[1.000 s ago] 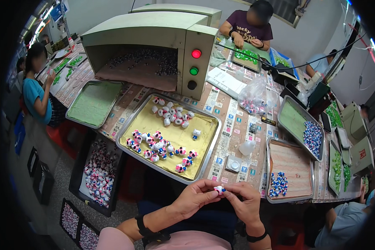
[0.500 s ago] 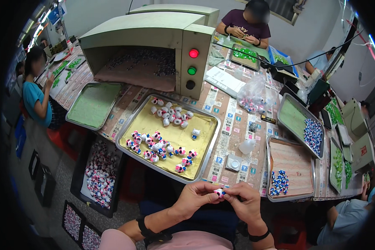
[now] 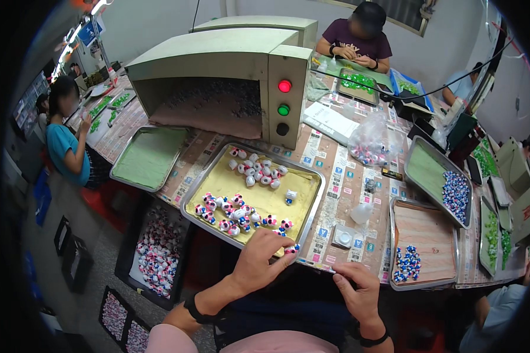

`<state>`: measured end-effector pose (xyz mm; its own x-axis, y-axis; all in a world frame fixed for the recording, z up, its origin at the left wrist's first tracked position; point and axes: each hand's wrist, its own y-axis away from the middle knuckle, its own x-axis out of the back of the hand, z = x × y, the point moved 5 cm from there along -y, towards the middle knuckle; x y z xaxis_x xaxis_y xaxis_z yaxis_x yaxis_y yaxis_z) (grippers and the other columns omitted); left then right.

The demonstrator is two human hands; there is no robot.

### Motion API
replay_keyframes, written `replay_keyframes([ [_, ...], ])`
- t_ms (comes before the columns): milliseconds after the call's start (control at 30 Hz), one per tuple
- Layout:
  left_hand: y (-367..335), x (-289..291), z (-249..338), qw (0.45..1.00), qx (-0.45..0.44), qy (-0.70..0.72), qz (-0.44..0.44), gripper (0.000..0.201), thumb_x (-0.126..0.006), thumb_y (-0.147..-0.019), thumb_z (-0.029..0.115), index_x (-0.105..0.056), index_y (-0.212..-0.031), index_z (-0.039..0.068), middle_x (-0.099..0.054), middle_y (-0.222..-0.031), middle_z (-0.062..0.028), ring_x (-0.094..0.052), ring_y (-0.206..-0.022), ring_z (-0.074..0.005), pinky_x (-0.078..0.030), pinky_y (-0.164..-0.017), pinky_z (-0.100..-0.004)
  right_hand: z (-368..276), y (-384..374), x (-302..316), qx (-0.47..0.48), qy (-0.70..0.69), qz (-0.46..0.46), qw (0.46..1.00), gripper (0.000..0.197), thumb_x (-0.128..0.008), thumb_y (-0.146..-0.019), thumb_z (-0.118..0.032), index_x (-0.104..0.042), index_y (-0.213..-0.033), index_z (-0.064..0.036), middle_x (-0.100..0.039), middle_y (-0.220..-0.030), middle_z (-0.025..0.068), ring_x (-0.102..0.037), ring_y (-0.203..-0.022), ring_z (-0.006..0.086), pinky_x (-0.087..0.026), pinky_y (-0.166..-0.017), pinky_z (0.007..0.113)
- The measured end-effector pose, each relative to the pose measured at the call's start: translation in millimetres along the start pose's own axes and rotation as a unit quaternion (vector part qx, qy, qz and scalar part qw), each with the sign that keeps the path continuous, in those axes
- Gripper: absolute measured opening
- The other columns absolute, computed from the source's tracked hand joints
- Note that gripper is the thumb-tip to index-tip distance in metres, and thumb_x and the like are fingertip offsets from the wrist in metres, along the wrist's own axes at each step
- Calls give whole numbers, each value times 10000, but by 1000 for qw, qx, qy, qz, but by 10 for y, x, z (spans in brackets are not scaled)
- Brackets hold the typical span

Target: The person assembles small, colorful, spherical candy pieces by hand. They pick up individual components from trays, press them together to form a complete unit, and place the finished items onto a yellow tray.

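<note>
My left hand (image 3: 258, 259) reaches over the near right corner of a metal tray (image 3: 318, 203) lined with yellow cloth. Between thumb and fingers it pinches a small pink, white and blue figurine (image 3: 291, 249). Closed in a pinch at the table's front edge is my right hand (image 3: 359, 289); a thin pale piece seems to show at its fingertips, too small to name. Assembled figurines (image 3: 237, 216) cluster in the nearer half of the tray. Behind them lies a group of white and pink heads (image 3: 258, 170), and one white and blue figurine (image 3: 290, 197) stands apart.
A conveyor oven (image 3: 218, 88) stands behind the tray. Rightward are a white squeeze bottle (image 3: 361, 213), a small white container (image 3: 343, 236), a bag of parts (image 3: 371, 141) and trays of blue pieces (image 3: 407, 263). Below left sits a black crate (image 3: 159, 247). Co-workers sit around the table.
My hands have parted. The left has carried the figurine to the tray's near corner; the right has stayed by the table's front edge. The whole view has shifted slightly.
</note>
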<state>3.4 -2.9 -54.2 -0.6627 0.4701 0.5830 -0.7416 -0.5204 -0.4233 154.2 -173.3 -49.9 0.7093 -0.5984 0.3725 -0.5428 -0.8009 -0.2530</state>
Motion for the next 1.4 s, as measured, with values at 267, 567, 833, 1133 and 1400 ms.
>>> replay_keyframes([
  [267, -64, -5, -172, 992, -20, -122, -26, 243, -723, -776, 159, -653, -995, 80, -560, -984, -84, -498, -981, -286, -381, -874, -407, 100, 45, 9, 3, -4, -18, 1000, 181, -718, -782, -19, -724, -962, -35, -694, -925, 121, -665, -867, 218, -510, -752, 292],
  [567, -752, 736, -766, 983, -15, -183, -2, 375, -731, -752, 153, -622, -1106, 92, -549, -1071, -120, -479, -1052, -321, -400, -929, -416, 145, 104, 89, -27, -23, -15, 999, 167, -720, -778, -23, -726, -945, -33, -697, -908, 122, -674, -832, 215, -513, -733, 285],
  [833, -1032, 482, -1126, 957, 62, -253, -125, 548, -758, -736, 207, -559, -1239, 118, -479, -1205, -158, -485, -1116, -344, -438, -952, -414, 216, 156, 173, -7, -29, -12, 999, 159, -714, -790, -26, -723, -949, -22, -694, -898, 115, -672, -799, 199, -519, -699, 268],
  [1133, -1195, 260, -1134, 931, 31, -329, -155, 596, -752, -744, 353, -501, -1213, 84, -489, -1151, -160, -575, -1016, -360, -497, -836, -452, 256, 176, 214, -18, -30, -19, 999, 153, -705, -808, -28, -720, -960, -14, -691, -910, 112, -663, -765, 169, -521, -652, 249],
  [1400, -1220, 259, -1221, 924, -9, -345, -164, 511, -678, -813, 385, -490, -1177, 78, -496, -1145, -175, -621, -885, -392, -534, -697, -456, 256, 186, 209, -18, -30, -18, 999, 150, -707, -812, -37, -719, -960, -15, -694, -908, 111, -663, -754, 169, -518, -645, 246],
])
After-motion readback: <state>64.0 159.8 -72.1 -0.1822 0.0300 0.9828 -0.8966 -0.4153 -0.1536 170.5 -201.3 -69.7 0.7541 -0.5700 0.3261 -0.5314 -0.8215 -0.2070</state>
